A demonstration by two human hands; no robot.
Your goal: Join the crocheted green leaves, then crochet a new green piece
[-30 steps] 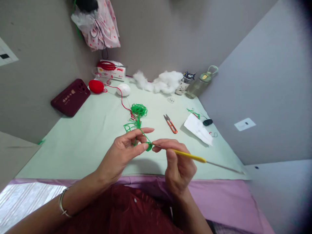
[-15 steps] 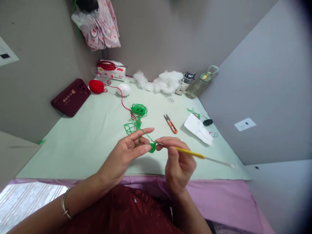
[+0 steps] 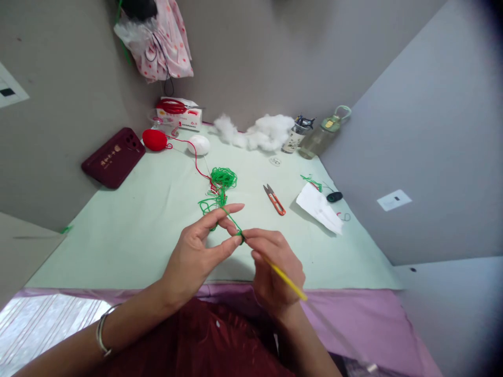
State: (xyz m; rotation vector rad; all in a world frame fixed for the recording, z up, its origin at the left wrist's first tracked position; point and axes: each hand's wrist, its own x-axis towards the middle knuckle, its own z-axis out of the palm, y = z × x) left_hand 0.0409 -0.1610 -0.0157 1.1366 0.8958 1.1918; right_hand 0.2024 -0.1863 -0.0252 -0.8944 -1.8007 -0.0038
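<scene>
Between the thumb and fingers of my left hand (image 3: 200, 243) a small piece of green crochet work (image 3: 240, 238) is pinched. A strand of green yarn (image 3: 231, 218) runs from it over my raised index finger. My right hand (image 3: 277, 267) is closed around the yellow handle of a crochet hook (image 3: 288, 281), whose rear end points down to the right. Its tip is at the crochet piece, hidden by my fingers. Just behind my left hand lies a loose heap of green yarn (image 3: 223, 178) on the table.
Orange thread snips (image 3: 274, 200) and crumpled white paper (image 3: 318, 208) lie to the right. A red yarn ball (image 3: 154, 140), a white ball (image 3: 198, 145) and a dark red phone (image 3: 113, 158) are at left. White stuffing (image 3: 259, 132), a pen cup (image 3: 295, 137) and a bottle (image 3: 322, 134) stand along the back.
The crochet hook has swung from nearly level to slanting down right as my right hand turned and moved left and down. My left hand shifted slightly left, still pinching the green piece.
</scene>
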